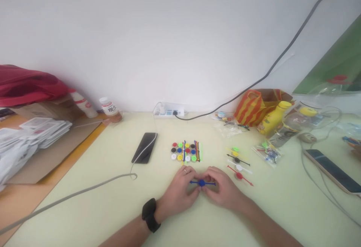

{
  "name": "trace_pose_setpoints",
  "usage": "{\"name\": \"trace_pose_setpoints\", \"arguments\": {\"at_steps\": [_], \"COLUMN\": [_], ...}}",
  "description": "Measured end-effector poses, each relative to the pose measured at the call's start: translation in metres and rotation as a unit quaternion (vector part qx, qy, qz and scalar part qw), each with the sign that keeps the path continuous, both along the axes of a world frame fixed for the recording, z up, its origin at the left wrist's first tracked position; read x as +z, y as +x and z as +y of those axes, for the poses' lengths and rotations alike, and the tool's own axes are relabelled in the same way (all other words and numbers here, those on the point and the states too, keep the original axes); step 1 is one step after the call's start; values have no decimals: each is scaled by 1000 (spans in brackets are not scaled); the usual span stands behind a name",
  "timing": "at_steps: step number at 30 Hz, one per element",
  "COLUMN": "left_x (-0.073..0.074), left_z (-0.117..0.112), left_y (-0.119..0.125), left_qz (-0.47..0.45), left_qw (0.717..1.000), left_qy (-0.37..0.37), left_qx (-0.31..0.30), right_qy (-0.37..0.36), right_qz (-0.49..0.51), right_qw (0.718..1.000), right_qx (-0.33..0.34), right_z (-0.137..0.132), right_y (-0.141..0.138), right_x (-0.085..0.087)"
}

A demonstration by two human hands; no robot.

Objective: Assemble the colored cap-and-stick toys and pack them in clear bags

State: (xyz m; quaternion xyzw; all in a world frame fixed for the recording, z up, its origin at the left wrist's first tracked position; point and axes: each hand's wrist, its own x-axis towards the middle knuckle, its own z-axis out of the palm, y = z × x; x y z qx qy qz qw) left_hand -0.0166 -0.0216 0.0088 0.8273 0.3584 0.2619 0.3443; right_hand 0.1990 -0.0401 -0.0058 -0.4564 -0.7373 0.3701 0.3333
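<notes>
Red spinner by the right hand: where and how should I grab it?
Probably pinch the red spinner by its round middle, coming down from the near side: it lies flat, its thin arms stick out, and the white spinner sits close behind.

Exact contact of the fingers on the blue arrow spinner too small to resolve. Left forearm and right forearm clipped by bottom edge. Red cloth and pale cable run off left, dark cable off top, green sheet off right. Parts inside clear packet blurred together. White bottle's label unreadable.
</notes>
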Motion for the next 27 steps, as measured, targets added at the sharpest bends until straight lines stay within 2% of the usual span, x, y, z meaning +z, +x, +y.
{"name": "trace_pose_setpoints", "arguments": {"at_steps": [8,13,16,19,23,27], "left_x": [1,-1,-2,-2,-2,-1], "left_z": [1,0,0,0,0,0], "left_y": [1,0,0,-1,-2,-3], "left_qz": [-13,-6,-7,-5,-14,-27], "left_qw": [1000,1000,1000,1000,1000,999], "left_qy": [4,-1,-10,-12,-16,-19], "left_qx": [-4,0,7,7,9,11], "right_qy": [36,132,171,172,61,31], "right_qz": [17,-17,-85,-160,-207,-194], "right_qw": [999,989,976,960,949,943], "right_qx": [-11,-58,-100,-154,-229,-269], "right_z": [-1,19,54,105,172,214], "right_y": [2,16,38,64,86,91], "right_x": [6,20,29,30,22,14]}}
